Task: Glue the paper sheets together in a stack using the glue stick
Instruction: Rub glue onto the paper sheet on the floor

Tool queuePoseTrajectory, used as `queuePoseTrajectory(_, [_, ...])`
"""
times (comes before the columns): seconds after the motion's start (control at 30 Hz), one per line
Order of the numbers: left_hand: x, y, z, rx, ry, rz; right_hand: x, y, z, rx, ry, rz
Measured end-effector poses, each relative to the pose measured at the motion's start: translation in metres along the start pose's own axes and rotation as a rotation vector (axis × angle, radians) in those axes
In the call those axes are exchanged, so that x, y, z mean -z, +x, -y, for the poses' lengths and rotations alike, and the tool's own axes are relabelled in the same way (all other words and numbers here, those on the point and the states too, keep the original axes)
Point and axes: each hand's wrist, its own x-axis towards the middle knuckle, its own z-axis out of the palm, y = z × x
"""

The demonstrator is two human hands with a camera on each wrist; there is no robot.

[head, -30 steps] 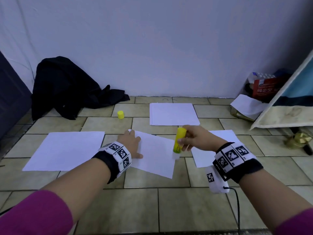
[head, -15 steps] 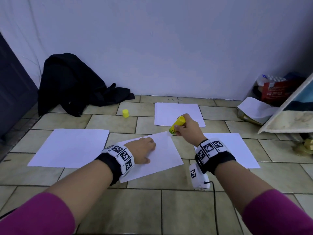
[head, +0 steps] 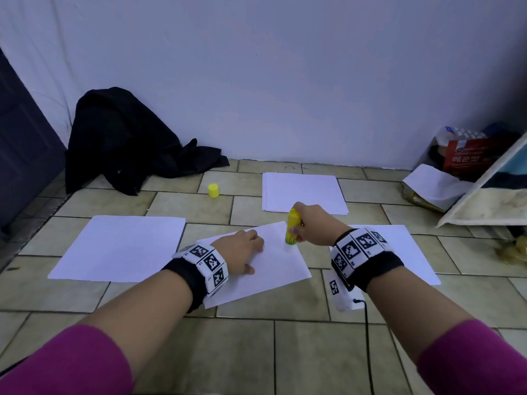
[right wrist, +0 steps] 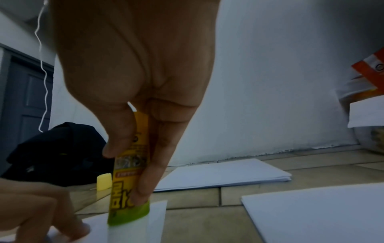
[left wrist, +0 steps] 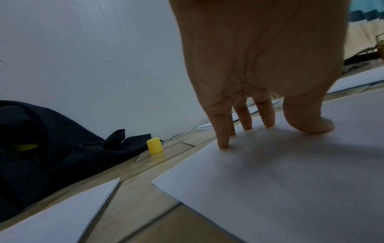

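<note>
A white sheet (head: 273, 269) lies askew on the tiled floor in front of me. My left hand (head: 242, 250) presses it flat, fingertips (left wrist: 223, 144) spread on the paper (left wrist: 290, 172). My right hand (head: 310, 228) grips a yellow glue stick (head: 293, 226) upright, its white tip down on the sheet near the far corner. The right wrist view shows thumb and fingers round the glue stick (right wrist: 129, 179). A stack of sheets (head: 303, 192) lies farther back. More sheets lie to the left (head: 119, 246) and to the right (head: 410, 249). The yellow cap (head: 213, 190) stands alone.
A black garment (head: 128, 143) is heaped against the wall at the left, beside a dark door (head: 20, 155). At the right stand a leaning board (head: 484, 201), a red box (head: 467, 158) and a crumpled paper (head: 436, 183). A cable (head: 368, 337) hangs from my right wrist.
My right hand carried the glue stick from the sheet's near edge to the far corner, then stood it upright on the paper. My left hand slid further onto the sheet, which turned.
</note>
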Motion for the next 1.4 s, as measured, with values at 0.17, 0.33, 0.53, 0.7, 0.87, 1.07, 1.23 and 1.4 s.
queuePoseTrajectory(0.17, [0.001,-0.002,0.002,-0.014,0.023,0.004,0.002,-0.020,-0.009,0.029,-0.049,0.100])
queuePoseTrajectory(0.33, [0.008,-0.004,0.006,-0.053,0.078,0.060,0.004,-0.030,-0.017,0.027,-0.080,0.148])
queuePoseTrajectory(0.53, [0.009,-0.009,0.004,0.005,0.179,0.024,0.020,-0.026,-0.027,-0.005,0.245,-0.161])
queuePoseTrajectory(0.7, [0.000,-0.010,-0.002,-0.089,0.157,-0.010,0.014,-0.017,-0.019,-0.033,0.406,-0.255])
queuePoseTrajectory(0.87, [0.004,-0.012,-0.005,0.016,0.214,0.015,-0.003,-0.001,-0.008,-0.053,0.433,-0.273])
queuePoseTrajectory(1.07, [0.002,-0.009,-0.002,0.051,0.106,0.009,-0.018,0.020,0.019,0.015,0.408,-0.265])
queuePoseTrajectory(1.23, [-0.002,-0.011,0.001,0.054,0.080,-0.002,-0.026,0.037,0.041,0.086,0.383,-0.233])
queuePoseTrajectory(1.4, [-0.001,-0.010,0.001,0.065,0.064,-0.028,-0.031,0.049,0.050,0.097,0.259,-0.146])
